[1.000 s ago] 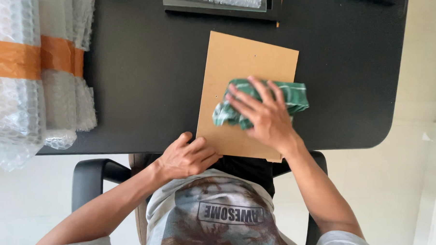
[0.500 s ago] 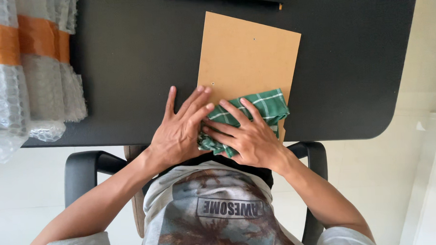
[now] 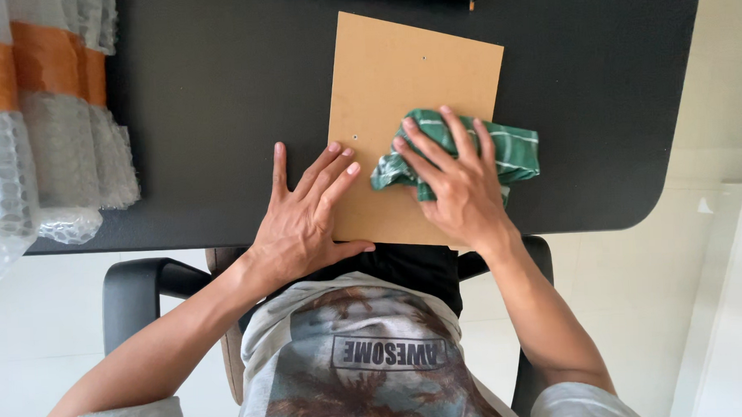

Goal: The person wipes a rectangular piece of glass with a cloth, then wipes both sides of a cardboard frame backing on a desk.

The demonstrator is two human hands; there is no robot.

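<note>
Head view: a person sits at a black counter [image 3: 219, 99] and looks down at both hands.
Board: a flat brown board [image 3: 412, 84] lies on the counter, its near edge at the counter edge in front of the person.
Cloth: a green checked cloth [image 3: 513, 150] is bunched on the right side of the board and hangs a little over its right edge.
Right hand [image 3: 457, 189]: fingers spread, pressing down on the cloth, not closed around it.
Left hand [image 3: 305, 215]: flat and open, fingers on the left edge of the board, palm on the counter.
Good practice: I judge that the flat left hand should hold the board firm, so the cloth can rub with even pressure and reach the corners.
Surroundings: rolls of bubble wrap [image 3: 48, 146] with orange tape stand at the left, well apart.
</note>
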